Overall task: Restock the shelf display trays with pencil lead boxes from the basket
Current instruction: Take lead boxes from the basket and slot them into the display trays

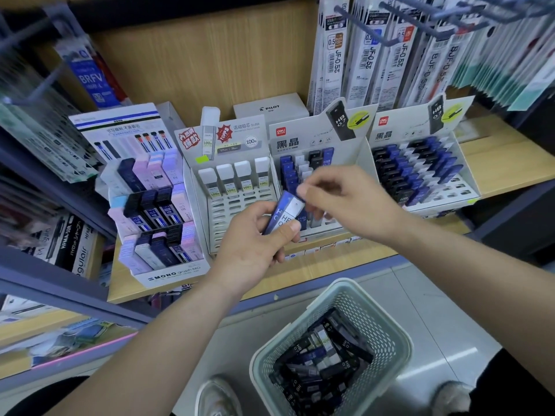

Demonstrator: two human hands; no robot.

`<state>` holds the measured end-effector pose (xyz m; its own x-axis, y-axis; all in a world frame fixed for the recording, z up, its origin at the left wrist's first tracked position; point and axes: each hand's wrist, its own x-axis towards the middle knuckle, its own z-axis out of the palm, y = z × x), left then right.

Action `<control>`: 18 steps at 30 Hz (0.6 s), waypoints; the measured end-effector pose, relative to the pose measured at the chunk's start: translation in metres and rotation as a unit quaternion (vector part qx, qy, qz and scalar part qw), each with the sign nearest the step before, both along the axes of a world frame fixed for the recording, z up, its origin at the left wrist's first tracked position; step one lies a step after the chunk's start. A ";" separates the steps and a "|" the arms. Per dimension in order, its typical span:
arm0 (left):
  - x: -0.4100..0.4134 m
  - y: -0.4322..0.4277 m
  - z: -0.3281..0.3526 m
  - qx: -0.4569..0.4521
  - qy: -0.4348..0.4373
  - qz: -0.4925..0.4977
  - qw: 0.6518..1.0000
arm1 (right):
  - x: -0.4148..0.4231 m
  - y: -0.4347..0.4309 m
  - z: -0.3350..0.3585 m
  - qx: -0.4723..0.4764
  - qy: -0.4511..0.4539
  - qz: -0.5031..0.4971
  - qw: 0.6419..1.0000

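Wooden shop shelving [495,157] is shown with its middle display tray [357,157] only partly filled. A small stack of blue pencil lead boxes [285,211] is gripped in the left hand [255,247] just in front of that tray, while the top end of one box is pinched between the thumb and fingertips of the right hand [351,202]. More boxes are heaped in the basket [390,334] on the floor [420,295] below. The slim plastic cases are judged light, rigid and slick (easily fumbled). They are best taken by the narrow sides near one end, to be slid upright into a slot.
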<state>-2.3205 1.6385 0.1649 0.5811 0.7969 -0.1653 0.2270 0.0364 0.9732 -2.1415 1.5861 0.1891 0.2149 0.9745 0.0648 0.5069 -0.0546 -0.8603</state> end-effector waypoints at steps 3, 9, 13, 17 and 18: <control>0.006 -0.004 0.001 0.007 -0.004 -0.003 1.000 | -0.011 -0.012 -0.001 -0.031 0.082 0.002 0.996; 0.013 -0.013 0.004 0.014 -0.001 -0.012 1.000 | 0.005 -0.020 0.006 -0.023 0.125 -0.034 0.991; 0.012 -0.012 0.007 0.017 -0.001 -0.011 1.000 | 0.026 -0.025 0.008 0.016 0.165 -0.091 0.982; 0.013 -0.013 0.006 0.024 0.012 -0.014 1.000 | 0.032 -0.027 0.011 0.052 0.196 -0.092 0.975; 0.013 -0.014 0.005 0.025 0.018 -0.012 0.999 | 0.033 -0.027 0.012 0.067 0.201 -0.095 0.973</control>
<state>-2.3076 1.6249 0.1701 0.5939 0.7911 -0.1465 0.2622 -0.0182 0.9648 -2.1088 1.5595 0.2014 0.4242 0.9034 0.0633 0.1209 0.0128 -0.9926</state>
